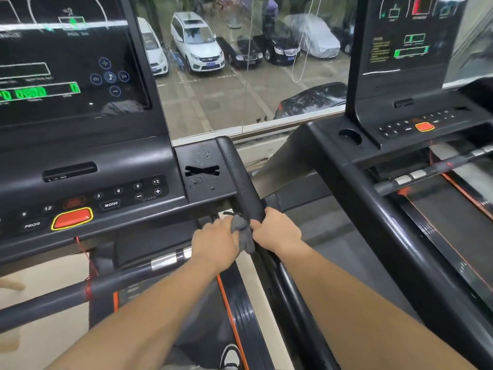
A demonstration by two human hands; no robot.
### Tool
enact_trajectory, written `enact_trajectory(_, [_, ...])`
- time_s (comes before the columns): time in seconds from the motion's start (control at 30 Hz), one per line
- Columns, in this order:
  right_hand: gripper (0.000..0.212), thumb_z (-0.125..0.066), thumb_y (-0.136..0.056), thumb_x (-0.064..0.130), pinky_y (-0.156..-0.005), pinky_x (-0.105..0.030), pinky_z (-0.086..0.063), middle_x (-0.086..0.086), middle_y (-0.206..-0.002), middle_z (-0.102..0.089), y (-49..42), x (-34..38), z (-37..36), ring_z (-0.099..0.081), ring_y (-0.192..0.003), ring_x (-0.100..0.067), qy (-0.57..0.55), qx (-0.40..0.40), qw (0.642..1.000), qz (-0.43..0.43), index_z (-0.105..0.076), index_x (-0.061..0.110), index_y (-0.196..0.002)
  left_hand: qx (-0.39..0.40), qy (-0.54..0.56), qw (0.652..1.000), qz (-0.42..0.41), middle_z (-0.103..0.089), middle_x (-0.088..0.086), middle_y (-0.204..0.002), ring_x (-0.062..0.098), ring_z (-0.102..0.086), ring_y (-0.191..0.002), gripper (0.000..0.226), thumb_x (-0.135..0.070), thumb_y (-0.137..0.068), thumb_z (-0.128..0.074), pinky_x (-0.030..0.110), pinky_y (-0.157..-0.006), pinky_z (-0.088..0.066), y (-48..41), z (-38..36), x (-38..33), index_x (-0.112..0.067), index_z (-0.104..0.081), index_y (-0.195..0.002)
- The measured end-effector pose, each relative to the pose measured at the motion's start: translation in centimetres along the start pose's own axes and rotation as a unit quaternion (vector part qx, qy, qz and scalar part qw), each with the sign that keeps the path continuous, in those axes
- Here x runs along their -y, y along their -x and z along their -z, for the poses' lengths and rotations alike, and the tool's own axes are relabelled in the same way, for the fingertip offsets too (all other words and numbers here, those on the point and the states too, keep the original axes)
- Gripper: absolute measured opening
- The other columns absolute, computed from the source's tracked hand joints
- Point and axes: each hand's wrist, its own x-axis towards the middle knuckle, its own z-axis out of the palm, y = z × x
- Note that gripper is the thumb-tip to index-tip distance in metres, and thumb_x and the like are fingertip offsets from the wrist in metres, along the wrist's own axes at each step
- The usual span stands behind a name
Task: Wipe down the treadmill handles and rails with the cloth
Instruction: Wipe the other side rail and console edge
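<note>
Head view: looks down along two bare forearms to one side of a treadmill.
Left hand [213, 241]: knuckles up, fingers curled into the grey cloth [241, 231] and gripping it against the rail.
Right hand [276, 231]: fingers wrapped round the side handrail [240, 177], thumb side touching the edge of the cloth.
Hands together: close side by side, with only the bunched cloth between them.
Grey cloth: crumpled on top of the side handrail, between the two hands, with a fold hanging down towards the wrists.
Side handrail: black, running from under the hands up and away to the console corner.
Tray panel [202, 169]: flat and black, just beyond the hands and left of the rail, with a cross-shaped slot and water droplets on it.
Console [106, 161]: beyond and left of the left hand, with number keys and a MODE button [110, 204].
Stop button [72, 218]: red with a yellow rim, well left of the left hand.
Crossbar [80, 289]: dark and passing under the left wrist. A silver band [165, 260] sits just left of that hand and a red cord [88, 287] is tied further left.
Second treadmill [373, 182]: well right of the right hand, with an orange button [424, 126] on its console.
Window [240, 89]: far beyond the hands, with parked cars outside.
Shoe [230, 356]: below the forearms, at the bottom edge of the view.
</note>
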Motion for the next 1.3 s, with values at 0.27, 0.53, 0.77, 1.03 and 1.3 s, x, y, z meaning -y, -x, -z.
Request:
enact_trajectory(0.27, [0.042,-0.052,-0.101,0.048,-0.092,-0.044,-0.048,-0.006,-0.13,-0.055,2.4,-1.1,0.0,-0.054,-0.123,-0.031,-0.046,-0.058,0.995,0.061,-0.052,0.021,-0.134,-0.182,0.1,0.973,-0.101,-0.063,0.004,-0.093,0.027,-0.058,-0.084,0.03,-0.017,-0.077,-0.042,0.04,-0.073,-0.045,6.2,-0.3,-0.4,-0.013,-0.064,-0.096])
enact_trajectory(0.53, [0.043,-0.074,-0.082,0.056,-0.09,-0.041,-0.056,0.006,-0.104,-0.07,1.9,-3.2,-0.8,-0.066,-0.097,-0.018,-0.095,0.04,0.995,-0.002,-0.061,0.024,-0.109,0.02,0.496,0.816,0.296,-0.072,-0.002,-0.112,0.022,-0.063,-0.106,0.022,-0.031,-0.108,-0.043,0.029,-0.094,-0.049,13.1,-6.7,1.2,-0.029,-0.065,-0.104])
enact_trajectory(0.77, [0.049,-0.073,-0.079,0.058,-0.082,-0.038,-0.056,0.002,-0.101,-0.065,0.6,-2.0,-0.3,-0.064,-0.092,-0.023,0.012,0.037,0.999,-0.019,-0.058,0.021,-0.108,0.033,0.76,0.468,0.449,-0.067,0.01,-0.113,0.028,-0.065,-0.1,0.02,-0.013,-0.103,-0.051,0.042,-0.095,-0.056,4.9,-2.9,-1.5,-0.005,-0.06,-0.119])
enact_trajectory(1.03, [0.044,-0.067,-0.086,0.057,-0.084,-0.042,-0.057,0.002,-0.098,-0.062,0.7,-1.6,-0.7,-0.063,-0.092,-0.024,0.056,0.041,0.998,-0.013,-0.053,0.02,-0.107,0.082,0.807,0.41,0.417,-0.074,0.022,-0.114,0.037,-0.069,-0.113,0.029,0.003,-0.092,-0.058,0.053,-0.104,-0.054,4.2,-3.3,-3.0,0.001,-0.069,-0.119])
enact_trajectory(1.3, [0.032,-0.068,-0.087,0.044,-0.071,-0.033,-0.049,0.005,-0.08,-0.058,1.2,-0.9,0.3,-0.059,-0.082,-0.025,0.032,0.052,0.998,0.007,-0.046,0.025,-0.076,0.061,0.771,0.519,0.365,-0.077,0.023,-0.103,0.037,-0.074,-0.095,0.026,-0.009,-0.091,-0.06,0.05,-0.089,-0.06,7.6,3.3,-1.9,-0.002,-0.069,-0.114])
